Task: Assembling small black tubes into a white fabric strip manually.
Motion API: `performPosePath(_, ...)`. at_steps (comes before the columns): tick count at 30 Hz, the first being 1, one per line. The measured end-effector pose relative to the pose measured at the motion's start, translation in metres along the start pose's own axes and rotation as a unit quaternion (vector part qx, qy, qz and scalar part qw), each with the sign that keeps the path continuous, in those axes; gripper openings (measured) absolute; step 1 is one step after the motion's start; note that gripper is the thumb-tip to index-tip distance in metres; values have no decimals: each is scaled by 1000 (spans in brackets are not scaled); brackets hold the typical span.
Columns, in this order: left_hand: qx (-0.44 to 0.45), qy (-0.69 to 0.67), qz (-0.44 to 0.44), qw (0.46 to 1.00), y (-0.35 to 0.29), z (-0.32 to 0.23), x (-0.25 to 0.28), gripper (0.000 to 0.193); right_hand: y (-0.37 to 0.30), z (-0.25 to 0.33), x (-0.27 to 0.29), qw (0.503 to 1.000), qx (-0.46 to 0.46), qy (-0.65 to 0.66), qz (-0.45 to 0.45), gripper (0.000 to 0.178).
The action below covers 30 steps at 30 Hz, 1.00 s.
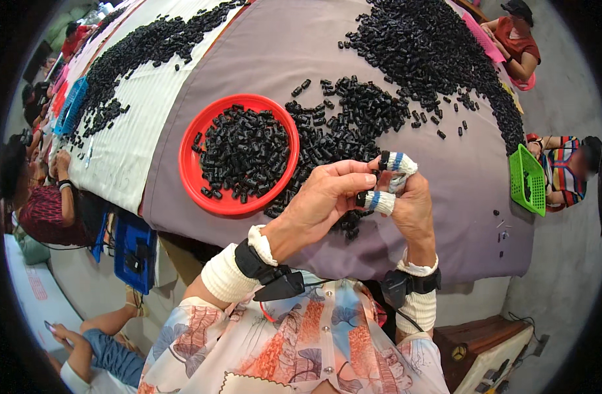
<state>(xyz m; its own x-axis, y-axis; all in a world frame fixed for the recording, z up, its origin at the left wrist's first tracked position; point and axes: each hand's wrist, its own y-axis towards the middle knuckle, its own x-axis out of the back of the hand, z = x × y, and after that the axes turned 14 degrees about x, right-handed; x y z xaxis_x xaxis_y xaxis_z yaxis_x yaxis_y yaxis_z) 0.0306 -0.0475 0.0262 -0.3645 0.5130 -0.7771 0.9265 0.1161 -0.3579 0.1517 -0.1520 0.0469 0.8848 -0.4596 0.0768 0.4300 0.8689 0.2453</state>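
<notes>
My left hand and my right hand meet above the near edge of the table. The right hand's thumb and forefinger wear white cloth wraps with blue stripes and pinch a small black tube piece. The left hand's fingertips touch another small black piece between the two hands. Both wrists carry white bands and black devices. A red round tray filled with black pieces lies just left of my hands. A loose pile of the same black pieces lies on the grey cloth behind them.
A long table under grey cloth and white striped cloth carries large heaps of black pieces. Other people sit along both sides. A green basket hangs at the right edge, a blue basket at the left.
</notes>
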Motion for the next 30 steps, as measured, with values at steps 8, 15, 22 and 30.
performPosePath(8,0,-27,11,1000,0,0,0,20,1,0,3,1000,0,7,16,40)
performPosePath(15,6,-31,22,999,-1,0,4,23,3,-2,3,999,1,-24,33,39)
performPosePath(22,8,-74,34,997,1,3,2,22,4,0,1,999,4,38,13,38)
performPosePath(30,-12,-86,49,995,2,3,2,25,6,4,2,999,-4,-51,-5,40)
